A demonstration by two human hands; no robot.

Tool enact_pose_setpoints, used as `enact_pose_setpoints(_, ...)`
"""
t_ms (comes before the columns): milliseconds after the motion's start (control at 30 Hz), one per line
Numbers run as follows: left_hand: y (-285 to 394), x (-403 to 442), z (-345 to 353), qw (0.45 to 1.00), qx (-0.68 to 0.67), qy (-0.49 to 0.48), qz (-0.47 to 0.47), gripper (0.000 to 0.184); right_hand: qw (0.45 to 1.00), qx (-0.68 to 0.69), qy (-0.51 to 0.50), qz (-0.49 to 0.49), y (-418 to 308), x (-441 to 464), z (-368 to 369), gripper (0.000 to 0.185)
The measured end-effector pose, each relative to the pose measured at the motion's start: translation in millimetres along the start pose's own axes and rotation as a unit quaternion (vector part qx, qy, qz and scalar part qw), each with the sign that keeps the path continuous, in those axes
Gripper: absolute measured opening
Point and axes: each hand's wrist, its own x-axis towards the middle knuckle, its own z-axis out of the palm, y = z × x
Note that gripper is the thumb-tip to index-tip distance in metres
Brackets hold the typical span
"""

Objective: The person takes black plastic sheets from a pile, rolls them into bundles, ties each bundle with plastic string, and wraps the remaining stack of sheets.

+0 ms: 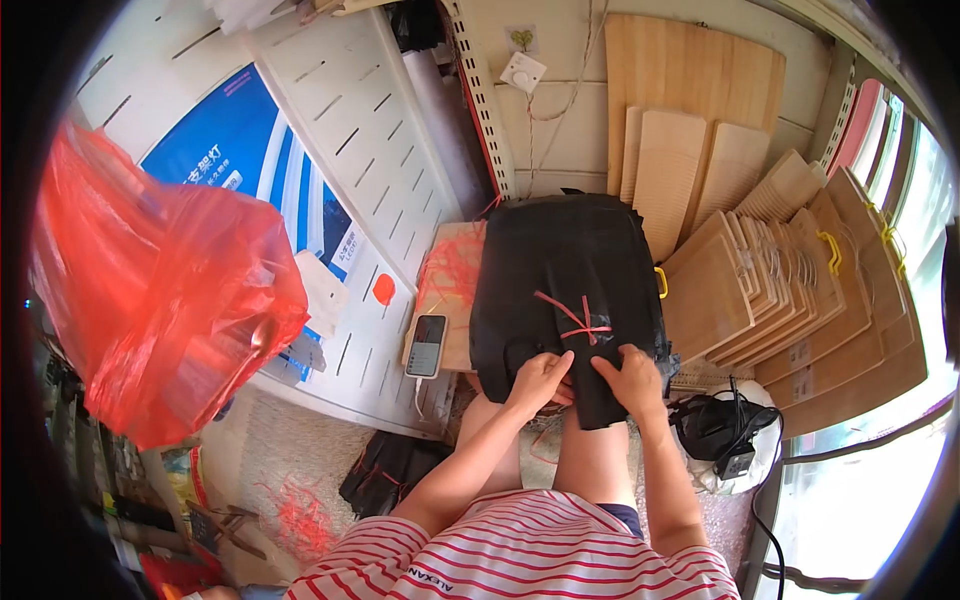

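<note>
A narrow folded black bundle (598,398), which looks like thin plastic, lies across the front of a larger black pile (550,255) over my knees. Thin red string (580,320) is tied around the folded bundle, its loose ends sticking out. My left hand (543,382) is closed at the bundle's left edge, thumb on top and some fingers hidden beneath. On the opposite edge, my right hand (632,382) grips it with the thumb above and the other fingers curled underneath.
A phone (427,346) with a white cable lies left of the pile, near loose red strings (455,265). Wooden boards (790,290) stand at right. A red plastic bag (180,300) hangs at left. Another black bundle (390,475) is on the floor.
</note>
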Motion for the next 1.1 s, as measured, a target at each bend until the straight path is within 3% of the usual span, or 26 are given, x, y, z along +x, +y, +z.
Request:
enact_pose_setpoints(67,-7,-8,1,1.000,0.013,0.027,-0.003,0.039,1.000,0.011,0.018,-0.019,-4,-7,3,0.049)
enact_pose_setpoints(133,-12,-14,-6,0.998,0.028,0.055,-0.007,0.042,0.969,0.212,-0.107,0.065,-23,-13,-13,0.045)
enact_pose_setpoints(200,-19,-22,-24,0.998,-0.050,-0.038,-0.011,0.054,0.920,0.336,-0.175,0.104,-25,-25,-8,0.040)
enact_pose_setpoints(300,-26,-48,-55,0.998,0.035,-0.039,0.046,0.057,0.896,0.377,-0.170,0.165,-27,-45,-1,0.043)
enact_pose_setpoints(367,-34,-70,-74,0.988,0.096,-0.052,0.108,0.057,0.762,0.569,-0.146,0.273,-41,-59,-1,0.044)
enact_pose_setpoints(400,-34,-83,-81,0.980,0.124,-0.072,0.138,0.058,0.761,0.568,-0.147,0.277,-44,-62,5,0.044)
enact_pose_setpoints(467,-25,-110,-85,0.984,0.089,-0.115,0.103,0.063,0.612,0.696,-0.125,0.354,-43,-68,21,0.032)
enact_pose_setpoints(533,-40,-124,-96,0.985,0.074,-0.153,0.027,0.068,0.629,0.694,-0.152,0.316,-51,-73,21,0.033)
enact_pose_setpoints(600,-45,-129,-97,0.986,0.065,-0.139,0.059,0.063,0.650,0.703,-0.166,0.237,-71,-82,19,0.035)
enact_pose_setpoints(633,-35,-133,-90,0.991,0.034,-0.098,0.088,0.058,0.614,0.727,-0.215,0.220,-80,-87,18,0.036)
enact_pose_setpoints(667,-27,-137,-83,0.992,0.003,-0.057,0.116,0.052,0.682,0.664,-0.242,0.190,-84,-89,18,0.040)
enact_pose_setpoints(733,-18,-145,-81,0.989,0.021,0.008,0.149,0.035,0.817,0.566,-0.105,0.033,-113,-80,-16,0.041)
enact_pose_setpoints(800,-16,-158,-101,0.983,0.045,0.065,0.168,0.028,0.871,0.488,0.000,-0.054,-125,-62,-74,0.044)
enact_pose_setpoints(867,-20,-172,-131,0.972,0.116,0.122,0.166,0.018,0.809,0.558,0.077,-0.167,-127,-60,-118,0.038)
enact_pose_setpoints(933,-50,-184,-175,0.977,0.103,0.131,0.132,0.022,0.699,0.696,0.068,-0.153,-133,-65,-165,0.026)
enact_pose_setpoints(967,-58,-193,-192,0.977,0.132,0.133,0.101,0.022,0.700,0.695,0.074,-0.146,-141,-66,-179,0.026)
enact_pose_setpoints(1067,-113,-218,-249,0.956,0.224,0.184,0.039,0.024,0.676,0.616,0.267,-0.304,-169,-65,-200,0.072)
enact_pose_setpoints(1100,-127,-224,-265,0.957,0.227,0.175,0.037,0.024,0.680,0.612,0.272,-0.300,-167,-64,-202,0.072)
